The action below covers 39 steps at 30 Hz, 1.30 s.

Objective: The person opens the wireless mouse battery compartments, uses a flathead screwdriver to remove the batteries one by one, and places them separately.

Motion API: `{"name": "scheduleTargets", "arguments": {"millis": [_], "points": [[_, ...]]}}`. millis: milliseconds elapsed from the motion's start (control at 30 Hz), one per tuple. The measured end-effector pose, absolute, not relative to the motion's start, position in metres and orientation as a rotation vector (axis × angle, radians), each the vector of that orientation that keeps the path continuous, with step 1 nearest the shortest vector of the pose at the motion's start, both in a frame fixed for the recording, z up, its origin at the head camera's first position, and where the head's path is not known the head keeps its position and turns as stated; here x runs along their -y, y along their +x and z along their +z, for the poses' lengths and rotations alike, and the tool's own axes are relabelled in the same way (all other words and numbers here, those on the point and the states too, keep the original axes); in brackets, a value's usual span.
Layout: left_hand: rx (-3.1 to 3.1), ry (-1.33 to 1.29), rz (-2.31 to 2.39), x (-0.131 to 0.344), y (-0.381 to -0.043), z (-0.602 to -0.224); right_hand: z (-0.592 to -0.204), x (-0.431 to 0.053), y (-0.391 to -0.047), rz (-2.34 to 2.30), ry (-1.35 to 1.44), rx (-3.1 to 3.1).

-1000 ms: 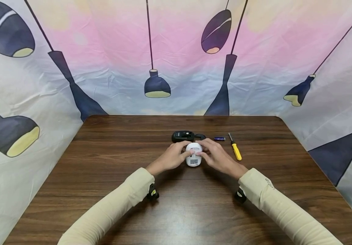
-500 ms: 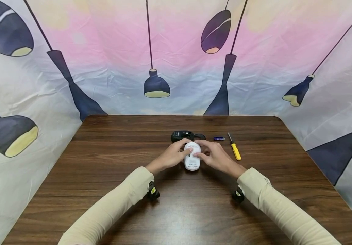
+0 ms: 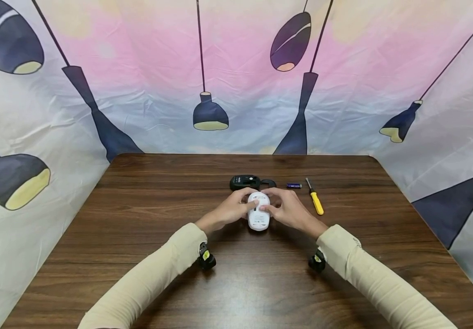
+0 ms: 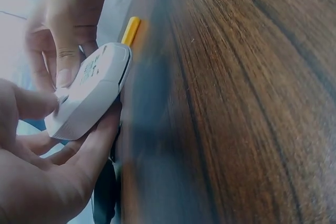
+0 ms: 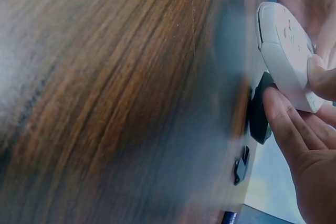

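In the head view, a white, rounded plastic computer mouse (image 3: 258, 219) is held underside up over the middle of the brown wood-grain table (image 3: 150, 201). Its long axis runs from the far edge toward the near side. The person's left hand (image 3: 232, 209) and right hand (image 3: 291, 210) grip its far half from either flank, about equally close, fingers curled round the sides and thumbs on the underside; the near end juts out free. Just beyond, toward the far edge, lies a black oval mouse (image 3: 240, 183), its long axis along that edge, beside a thin, dark curved piece (image 3: 269, 183). Farther toward the far right corner are a small blue cylindrical battery (image 3: 294, 186), lying apart, and a screwdriver with a yellow handle (image 3: 317, 204), its shank toward the far edge. The black mouse's underside shows a recess; what it holds cannot be told.

In the left wrist view, the left fingers support the white mouse from below while both thumbs rest on its face; the yellow handle shows behind.

In the right wrist view, the right fingers curl beneath it, thumb on top, apparently lifting it off the table.
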State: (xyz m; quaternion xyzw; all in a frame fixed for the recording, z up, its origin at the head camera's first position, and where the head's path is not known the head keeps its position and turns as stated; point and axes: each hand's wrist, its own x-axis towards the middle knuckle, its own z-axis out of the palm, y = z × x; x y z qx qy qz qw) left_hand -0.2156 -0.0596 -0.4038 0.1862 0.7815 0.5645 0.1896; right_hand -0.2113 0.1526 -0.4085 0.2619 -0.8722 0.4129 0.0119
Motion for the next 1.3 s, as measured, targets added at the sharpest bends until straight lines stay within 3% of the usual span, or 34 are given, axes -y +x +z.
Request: {"name": "scheduleTargets", "arguments": {"millis": [633,1300], "points": [[-2.159,0.546,1.521,0.060,-0.218,-0.407,-0.409,-0.159,-0.221,1.255,0.799,2.713],[-2.174,0.534,1.490,0.060,-0.218,-0.405,-0.399,-0.158,-0.235,1.425,0.574,2.705]]}}
